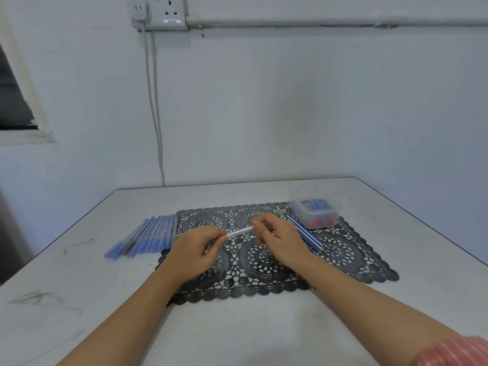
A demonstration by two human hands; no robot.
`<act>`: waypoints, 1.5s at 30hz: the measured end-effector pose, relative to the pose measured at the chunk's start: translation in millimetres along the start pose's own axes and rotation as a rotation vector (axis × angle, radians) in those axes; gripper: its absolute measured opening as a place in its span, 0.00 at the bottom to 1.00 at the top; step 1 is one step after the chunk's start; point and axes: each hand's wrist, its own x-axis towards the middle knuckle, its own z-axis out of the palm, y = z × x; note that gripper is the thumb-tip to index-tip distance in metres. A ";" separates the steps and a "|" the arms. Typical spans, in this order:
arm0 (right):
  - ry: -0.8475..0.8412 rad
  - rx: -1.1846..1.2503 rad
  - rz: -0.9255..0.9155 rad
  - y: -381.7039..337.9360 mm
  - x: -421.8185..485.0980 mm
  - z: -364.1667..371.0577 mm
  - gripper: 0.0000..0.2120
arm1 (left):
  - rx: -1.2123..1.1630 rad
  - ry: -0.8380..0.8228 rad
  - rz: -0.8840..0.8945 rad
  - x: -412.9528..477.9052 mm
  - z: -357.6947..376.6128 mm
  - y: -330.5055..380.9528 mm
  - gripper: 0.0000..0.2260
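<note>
Sleeve (454, 350), one, pink-striped, at the lower right edge; two bare forearms reach over a white table (79, 299). One clear pen barrel (239, 231) is held just above one black lace placemat (343, 260), spanning both hands. Left hand (195, 249): fingers curled round the barrel's left end. Right hand (277, 239): thumb and fingertips pinched on its right end. Left of the mat lies one row of blue capped pens (148, 236), about ten; blur prevents an exact count. One bundle of blue-and-white striped sticks (303, 231) lies on the mat beside the right hand, count unclear. One clear plastic tub (314, 212) at the mat's far right corner holds blue and red pieces. One wall socket (169, 11), one cable (155, 114) hanging.
</note>
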 end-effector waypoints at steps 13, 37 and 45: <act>-0.010 -0.013 -0.073 0.2 0.0 -1.7 0.07 | 0.028 0.022 0.036 -1.0 0.4 -0.7 0.15; -0.129 -0.175 0.001 -3.5 -6.9 13.9 0.13 | 0.198 0.316 0.119 2.6 -9.4 -27.5 0.11; -0.504 -0.582 -0.036 7.5 -11.8 24.5 0.42 | 0.239 0.584 -0.320 -5.1 -34.5 -69.1 0.14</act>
